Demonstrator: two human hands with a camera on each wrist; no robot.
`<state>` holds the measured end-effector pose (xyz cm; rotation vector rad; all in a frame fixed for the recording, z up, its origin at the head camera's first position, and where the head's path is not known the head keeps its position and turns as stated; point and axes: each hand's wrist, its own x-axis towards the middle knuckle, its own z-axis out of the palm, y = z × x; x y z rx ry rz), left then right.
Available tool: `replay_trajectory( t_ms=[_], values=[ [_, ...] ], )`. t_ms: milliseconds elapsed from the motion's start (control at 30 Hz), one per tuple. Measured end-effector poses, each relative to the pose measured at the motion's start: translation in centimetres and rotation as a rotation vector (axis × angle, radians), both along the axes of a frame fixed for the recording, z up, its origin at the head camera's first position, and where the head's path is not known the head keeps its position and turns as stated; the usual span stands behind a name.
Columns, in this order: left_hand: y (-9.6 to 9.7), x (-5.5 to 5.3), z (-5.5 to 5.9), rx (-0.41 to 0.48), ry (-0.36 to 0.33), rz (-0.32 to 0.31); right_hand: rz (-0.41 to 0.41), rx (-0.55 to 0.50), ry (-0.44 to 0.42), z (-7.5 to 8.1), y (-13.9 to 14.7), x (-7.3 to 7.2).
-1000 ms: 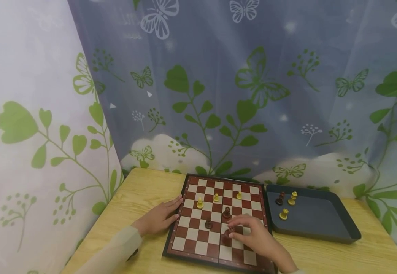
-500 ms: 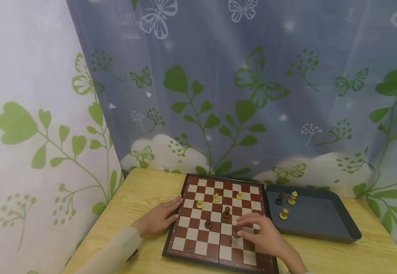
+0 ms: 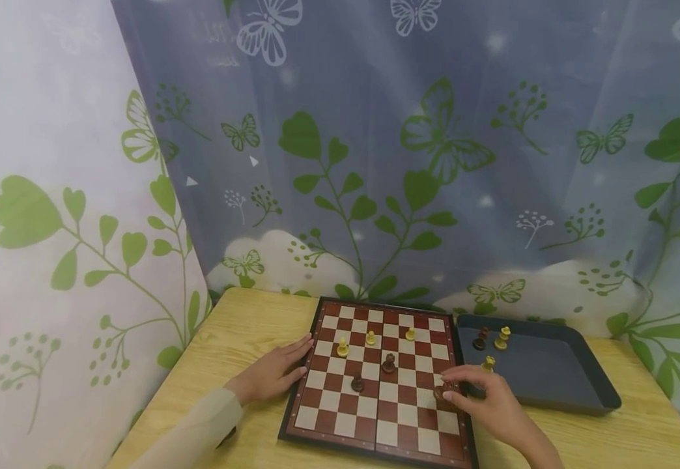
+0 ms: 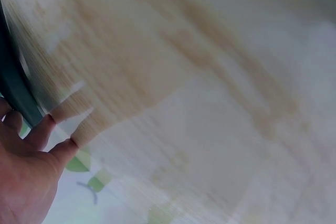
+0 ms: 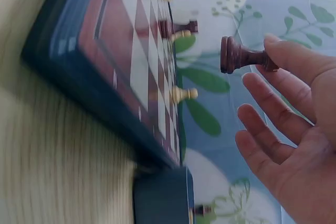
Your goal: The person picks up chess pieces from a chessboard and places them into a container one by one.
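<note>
My right hand [image 3: 495, 397] pinches a dark brown chess piece [image 5: 239, 56] by its top, which the fingertips partly hide. In the right wrist view the piece is off the chessboard [image 3: 346, 423], its round base pointing away from the hand. In the head view this hand is over the board's right edge, beside the tray. My left hand [image 3: 272, 371] lies on the table with its fingertips at the board's left edge. Standing on the board are a taller dark piece [image 3: 389, 363], a dark pawn [image 3: 357, 384] and several yellow pieces, one of them a yellow pawn [image 3: 410, 334].
A dark grey tray [image 3: 557, 371] stands right of the board. In it are a dark piece [image 3: 481, 339], a yellow piece [image 3: 502, 338] and another yellow piece [image 3: 488, 363] partly behind the right hand. A patterned curtain [image 3: 375, 163] hangs behind the wooden table [image 3: 246, 319].
My right hand has moved right with the dark chess piece, from the board's middle to its right edge near the tray. The left hand has stayed in place.
</note>
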<state>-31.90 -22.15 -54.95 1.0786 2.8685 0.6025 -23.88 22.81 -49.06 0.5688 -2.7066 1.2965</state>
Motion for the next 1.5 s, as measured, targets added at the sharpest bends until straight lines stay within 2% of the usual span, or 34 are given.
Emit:
replay_trajectory(
  t_ms=[300, 467, 767, 1100, 1300, 1500],
  values=[
    [0.0, -0.1, -0.2, 0.002, 0.005, -0.004, -0.098, 0.061, 0.053, -0.1, 3.8, 0.6],
    [-0.2, -0.2, -0.5, 0.006, 0.012, -0.006, -0.133, 0.111, 0.092, -0.2, 5.7, 0.8],
    [-0.4, -0.2, -0.6, 0.012, 0.016, -0.004, -0.175, 0.119, 0.136, 0.3, 8.8, 0.9],
    [-0.3, -0.1, -0.2, 0.009, 0.014, -0.011, -0.212, 0.134, 0.109, 0.7, 11.1, 0.1],
    [-0.2, -0.2, -0.5, 0.013, 0.02, -0.017, -0.215, 0.144, 0.12, 0.4, 11.9, -0.4],
    [-0.4, -0.3, -0.6, 0.004, -0.012, -0.007, -0.216, 0.171, 0.105, 0.4, 12.3, -1.1]
  ],
)
